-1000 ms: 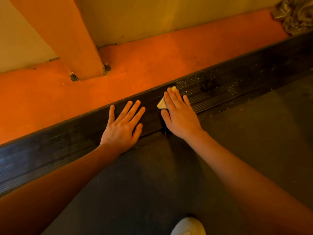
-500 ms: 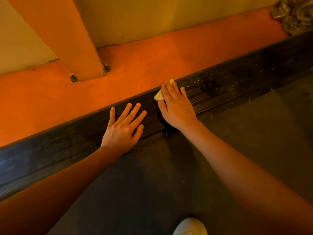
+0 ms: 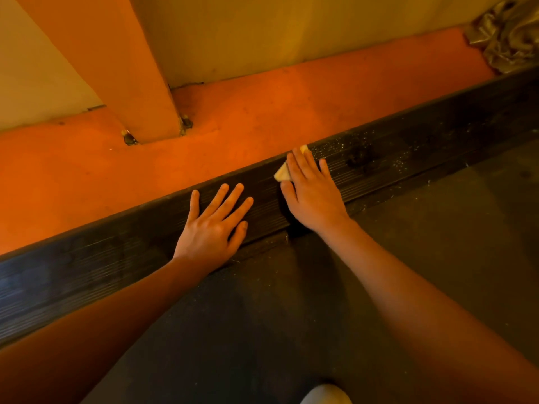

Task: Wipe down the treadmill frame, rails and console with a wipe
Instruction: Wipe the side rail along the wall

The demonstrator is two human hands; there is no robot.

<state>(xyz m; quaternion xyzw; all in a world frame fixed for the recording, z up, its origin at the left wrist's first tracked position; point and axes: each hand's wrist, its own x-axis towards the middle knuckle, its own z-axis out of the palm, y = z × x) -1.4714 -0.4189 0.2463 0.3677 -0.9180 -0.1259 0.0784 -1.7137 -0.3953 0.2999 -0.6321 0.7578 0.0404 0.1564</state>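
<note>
The treadmill belt [image 3: 291,316] fills the near half of the view, dark and flat, and both of your forearms cross it. Beyond it, the orange floor [image 3: 262,112] runs as a band up to the pale wall. The ribbed black side rail [image 3: 87,275] lies diagonally between belt and floor, rising from lower left to upper right. Its far edge borders the floor and its near edge steps down to the belt. The stretch of rail right of your hands is bare, with pale dust specks [image 3: 350,147] on it. An orange post [image 3: 116,68] stands on the floor beyond the rail, apart from it, with bolts [image 3: 128,138] at its foot. A crumpled cloth [image 3: 507,33] sits in the far right corner.

Your left hand [image 3: 213,228] rests flat on the rail, fingers straight and spread, holding nothing. Your right hand [image 3: 315,196], just beside it, presses the wipe [image 3: 282,174] onto the rail near its far edge with straight fingers. The wipe shows at the forefinger side and fingertips.
</note>
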